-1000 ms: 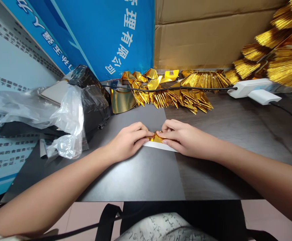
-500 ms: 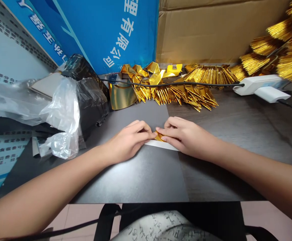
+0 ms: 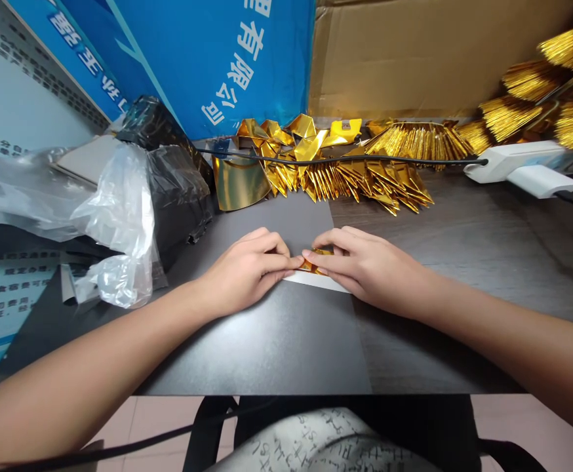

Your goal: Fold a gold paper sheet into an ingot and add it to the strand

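The left hand [image 3: 244, 272] and the right hand [image 3: 368, 272] sit close together. Their fingers [image 3: 286, 263] are pressed side by side, pinching a small folded piece of shiny gold foil [image 3: 318, 261]. The foil rests on a flat strip of white paper [image 3: 316, 282] near the right edge of a smooth dark grey sheet [image 3: 267, 347]. The sheet lies on a brown wood-grain worktop [image 3: 463, 262]. By the far edge is a spiky heap of folded gold foil shapes [image 3: 350, 180], beside a curved gold sheet [image 3: 240, 185]. To the left lie a crinkly clear plastic bag [image 3: 119, 229] and a black bag [image 3: 178, 190]. A white power strip [image 3: 513, 162] sits at the far right.
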The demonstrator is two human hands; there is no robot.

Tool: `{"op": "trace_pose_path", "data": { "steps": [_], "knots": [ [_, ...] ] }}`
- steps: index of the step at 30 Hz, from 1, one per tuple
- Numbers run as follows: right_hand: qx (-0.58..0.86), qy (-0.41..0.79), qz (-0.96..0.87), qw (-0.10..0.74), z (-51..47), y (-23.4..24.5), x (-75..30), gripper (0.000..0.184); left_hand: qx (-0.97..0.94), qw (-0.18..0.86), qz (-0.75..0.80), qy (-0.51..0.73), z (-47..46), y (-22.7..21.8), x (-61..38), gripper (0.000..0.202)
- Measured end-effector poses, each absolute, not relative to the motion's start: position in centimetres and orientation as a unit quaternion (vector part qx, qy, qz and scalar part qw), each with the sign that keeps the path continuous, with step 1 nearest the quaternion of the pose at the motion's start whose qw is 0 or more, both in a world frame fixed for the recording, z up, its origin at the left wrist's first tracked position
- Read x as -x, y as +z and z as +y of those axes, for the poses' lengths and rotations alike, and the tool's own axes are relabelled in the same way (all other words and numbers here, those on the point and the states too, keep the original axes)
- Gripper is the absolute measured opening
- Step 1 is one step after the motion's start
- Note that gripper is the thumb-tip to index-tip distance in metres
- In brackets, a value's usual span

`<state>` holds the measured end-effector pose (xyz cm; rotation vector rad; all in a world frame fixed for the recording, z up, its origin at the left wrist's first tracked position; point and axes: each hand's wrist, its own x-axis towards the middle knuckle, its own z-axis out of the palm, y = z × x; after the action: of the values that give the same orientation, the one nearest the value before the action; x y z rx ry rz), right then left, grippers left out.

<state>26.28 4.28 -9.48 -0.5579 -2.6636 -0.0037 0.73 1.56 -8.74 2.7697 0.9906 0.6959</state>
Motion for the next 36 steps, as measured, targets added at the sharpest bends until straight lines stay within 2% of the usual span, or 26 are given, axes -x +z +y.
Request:
{"op": "trace_pose_path", "data": {
  "steps": [9, 18, 36],
  "knots": [
    [0.170, -0.028, -0.964, 0.202, 4.07, -9.65, -26.29, 0.031, -0.921, 0.047, 0.321, 0.213, 1.82, -8.74, -0.33, 0.020],
    [0.169, -0.048, -0.966, 0.188, 3.89, -9.41, -26.18, 0.033, -0.919, 0.110, 0.318, 0.203, 2.22, -8.60, -0.14, 0.024],
    [0.165, -0.049, -0.974, 0.145, 3.74, -9.40, -26.32, 0.034, -0.918, 0.115, 0.352, 0.144, 1.94, -8.52, 0.00, 0.030]
  ]
}}
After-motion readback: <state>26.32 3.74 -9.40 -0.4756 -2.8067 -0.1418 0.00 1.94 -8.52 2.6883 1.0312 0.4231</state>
